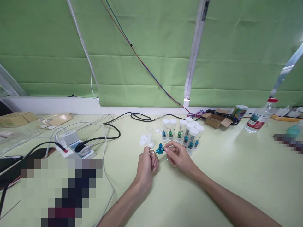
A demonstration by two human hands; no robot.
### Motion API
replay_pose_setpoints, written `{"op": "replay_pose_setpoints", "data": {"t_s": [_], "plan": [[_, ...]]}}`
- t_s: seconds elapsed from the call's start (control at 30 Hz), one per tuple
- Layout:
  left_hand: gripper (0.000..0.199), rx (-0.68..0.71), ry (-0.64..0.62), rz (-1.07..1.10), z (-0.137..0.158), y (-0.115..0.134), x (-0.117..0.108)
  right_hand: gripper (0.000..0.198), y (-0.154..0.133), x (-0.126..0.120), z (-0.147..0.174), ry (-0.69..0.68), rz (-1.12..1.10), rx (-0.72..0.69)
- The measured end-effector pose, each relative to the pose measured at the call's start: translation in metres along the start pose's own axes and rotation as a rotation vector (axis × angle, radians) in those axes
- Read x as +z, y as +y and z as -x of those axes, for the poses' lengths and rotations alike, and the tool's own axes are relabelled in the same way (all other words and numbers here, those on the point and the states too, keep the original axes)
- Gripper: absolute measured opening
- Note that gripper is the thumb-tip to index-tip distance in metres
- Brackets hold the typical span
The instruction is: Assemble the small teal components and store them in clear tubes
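Observation:
My left hand [147, 161] is closed in a pinch on the thin metal rod of a small shiny blue metal part [160, 149]. The part is held above the table, a short knob pointing up. My right hand [178, 155] pinches at its right end, where a small dark piece shows; the fingertips hide the details. A thin wire end sticks out below the right fingers. Just behind the hands stand several clear tubes [172, 130] with white lids, holding blue or green parts. Beside them, nearer the left hand, lie loose white caps [143, 142] and a clear tube [150, 134].
A white power strip [82, 148] with plugs and cables lies to the left. Black cable [140, 117] runs along the back. A small cardboard box [216, 120], a printed can [239, 113] and a red-capped bottle [258, 119] stand right. The lower left is pixelated.

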State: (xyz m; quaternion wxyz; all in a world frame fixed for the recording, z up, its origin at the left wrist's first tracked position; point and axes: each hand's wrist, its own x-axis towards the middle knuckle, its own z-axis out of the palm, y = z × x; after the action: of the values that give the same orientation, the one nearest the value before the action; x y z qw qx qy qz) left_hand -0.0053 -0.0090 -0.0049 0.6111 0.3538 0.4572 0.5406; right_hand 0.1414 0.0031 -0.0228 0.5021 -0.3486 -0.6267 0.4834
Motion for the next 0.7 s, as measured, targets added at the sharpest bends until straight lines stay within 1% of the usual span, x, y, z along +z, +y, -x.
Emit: {"op": "replay_pose_setpoints", "data": {"t_s": [0.2,0.43,0.7], "plan": [[0.043,-0.012,-0.009,-0.015,-0.001,-0.001,0.000,0.031,-0.001,0.000,-0.001,0.012,0.055,-0.014],[0.045,-0.024,-0.015,-0.060,0.004,0.004,0.003,0.046,0.002,0.001,-0.004,0.051,0.113,-0.001],[0.047,-0.004,-0.032,-0.087,0.006,0.005,0.005,0.059,0.013,0.000,-0.006,0.070,0.098,0.046]]}}
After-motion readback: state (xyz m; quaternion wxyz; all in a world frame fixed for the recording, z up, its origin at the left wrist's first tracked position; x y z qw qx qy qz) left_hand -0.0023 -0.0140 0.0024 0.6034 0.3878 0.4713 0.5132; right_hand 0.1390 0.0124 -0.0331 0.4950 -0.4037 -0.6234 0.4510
